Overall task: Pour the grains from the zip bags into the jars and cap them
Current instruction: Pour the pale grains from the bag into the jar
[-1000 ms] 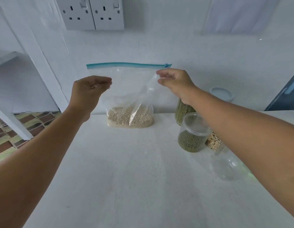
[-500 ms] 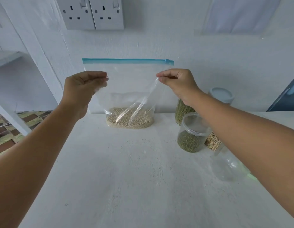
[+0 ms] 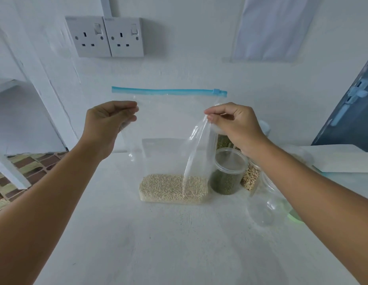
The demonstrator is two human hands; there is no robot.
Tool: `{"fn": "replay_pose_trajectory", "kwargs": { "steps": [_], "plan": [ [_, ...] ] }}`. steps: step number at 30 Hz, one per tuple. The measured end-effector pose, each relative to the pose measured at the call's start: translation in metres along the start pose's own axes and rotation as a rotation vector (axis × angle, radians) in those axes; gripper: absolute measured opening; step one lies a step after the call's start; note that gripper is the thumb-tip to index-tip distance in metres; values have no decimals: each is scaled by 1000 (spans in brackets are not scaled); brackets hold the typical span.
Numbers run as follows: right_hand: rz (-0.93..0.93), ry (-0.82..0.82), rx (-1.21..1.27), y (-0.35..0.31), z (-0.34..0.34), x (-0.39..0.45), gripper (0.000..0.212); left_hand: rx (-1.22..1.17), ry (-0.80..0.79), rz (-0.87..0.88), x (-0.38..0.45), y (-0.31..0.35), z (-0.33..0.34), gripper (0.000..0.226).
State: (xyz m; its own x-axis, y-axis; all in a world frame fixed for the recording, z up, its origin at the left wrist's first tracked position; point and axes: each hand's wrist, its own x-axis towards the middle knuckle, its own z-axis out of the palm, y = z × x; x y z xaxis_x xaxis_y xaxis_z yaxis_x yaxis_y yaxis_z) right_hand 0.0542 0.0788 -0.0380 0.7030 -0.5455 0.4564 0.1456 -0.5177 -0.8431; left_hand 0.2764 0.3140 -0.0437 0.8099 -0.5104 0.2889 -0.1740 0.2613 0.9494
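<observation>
On the white counter [image 3: 179, 243] — unlabelled zip bag [image 3: 168, 124] between both hands, zipper closed.

The zip bag [image 3: 168, 124] is thin clear plastic film, glossy, creased where it is pinched, with a blue plastic zip strip [image 3: 164, 91]; the pale grains [image 3: 172, 188] inside look dry and matt; the capped jar [image 3: 227, 171] of green grains is clear, smooth plastic, as is the empty jar [image 3: 265, 204]; the bench [image 3: 179, 243] is white, matt and faintly scuffed; the wall sockets [image 3: 106, 37] are smooth white plastic; the wall [image 3: 189, 64] is matt painted plaster.
</observation>
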Motion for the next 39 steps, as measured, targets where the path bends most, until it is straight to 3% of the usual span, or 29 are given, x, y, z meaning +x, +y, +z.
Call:
{"fn": "replay_pose_trajectory", "kwargs": {
  "steps": [3, 7, 10, 13, 18, 22, 29, 39],
  "plan": [
    [25, -1, 23, -1, -2, -12, 15, -8, 0, 0, -8, -2, 3, 19],
    [155, 97, 238, -5, 1, -20, 29, 45, 1, 34, -19, 0, 2, 18],
    [195, 112, 310, -8, -2, -21, 20, 126, 6, 58, -28, 4, 4, 18],
    [145, 90, 254, -5, -6, -25, 5, 351, 44, 135, -35, 8, 7, 23],
    [113, 91, 259, -3, -13, -30, 6, 688, 178, 423, -49, 22, 22, 37],
    [65, 73, 250, -5, -16, -31, 8, 873, -10, 626, -51, 48, 63, 33],
    [70, 55, 265, -8, -15, -34, 8, 1034, -324, 630, -34, 64, 139, 40],
    [68, 70, 275, -7, -14, -34, 5, 975, -347, 619, -27, 57, 143, 23]
  ]
}}
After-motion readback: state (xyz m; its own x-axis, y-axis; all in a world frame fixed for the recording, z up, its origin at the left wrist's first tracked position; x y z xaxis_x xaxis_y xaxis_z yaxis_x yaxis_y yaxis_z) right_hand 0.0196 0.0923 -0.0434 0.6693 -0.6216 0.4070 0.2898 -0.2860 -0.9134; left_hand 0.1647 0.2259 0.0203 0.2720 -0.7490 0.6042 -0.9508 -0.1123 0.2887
